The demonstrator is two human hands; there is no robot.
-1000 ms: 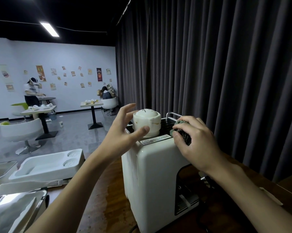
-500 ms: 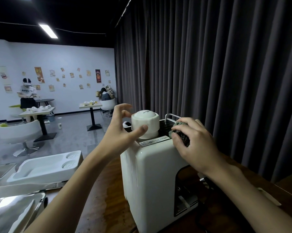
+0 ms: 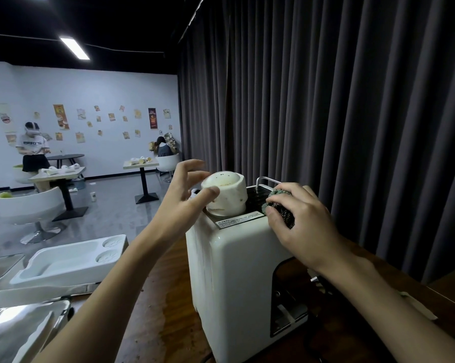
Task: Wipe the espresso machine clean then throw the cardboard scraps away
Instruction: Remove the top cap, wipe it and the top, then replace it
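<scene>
The white espresso machine (image 3: 236, 271) stands on a dark wooden table (image 3: 155, 297). On its top sits a white domed cap (image 3: 227, 195), now tilted. My left hand (image 3: 179, 205) grips that cap, thumb on its front and fingers behind its left side. Pressed on the machine's black top grille is a dark green scrubbing cloth (image 3: 280, 197), bunched up in my right hand (image 3: 305, 226). A pale flat scrap (image 3: 417, 306) lies on the table to the right of the machine.
A white moulded tray (image 3: 69, 260) and shiny metal trays (image 3: 19, 334) sit on the left. A dark curtain (image 3: 352, 100) hangs close behind the machine. A wet streak (image 3: 166, 310) marks the table. Two people are at far tables (image 3: 56, 174).
My left hand has closed round the white cap and tipped it; before, the cap sat upright. My right hand stays on the cloth in nearly the same spot.
</scene>
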